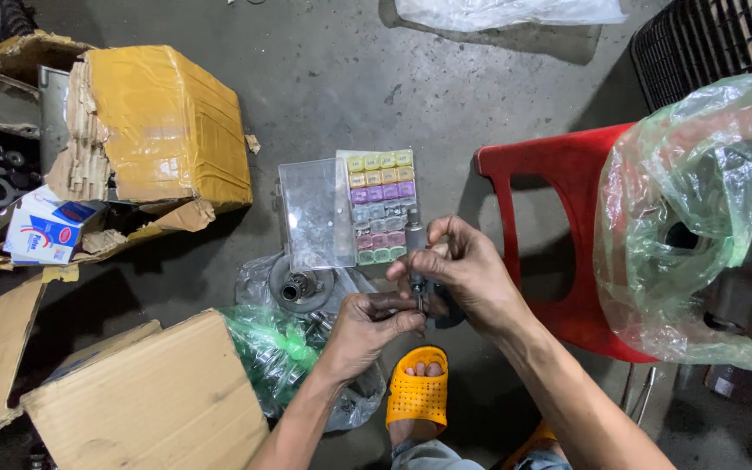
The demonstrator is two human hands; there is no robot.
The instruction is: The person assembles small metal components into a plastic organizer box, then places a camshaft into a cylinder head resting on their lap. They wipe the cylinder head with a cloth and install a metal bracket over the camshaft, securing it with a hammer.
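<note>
We see a clear organiser box with rows of yellow, purple, grey, pink and pale green compartments. Right of it, a red plastic stool under a green-tinted clear bag. Left of it, a parcel wrapped in yellow tape and a white-blue-red carton. Below it, an orange perforated sandal, plain brown cardboard and a dark grey floor.

A tape-wrapped yellow box sits upper left, a red plastic stool at right beside a green-tinted bag, plain cardboard lower left, an orange sandal at bottom centre.
</note>
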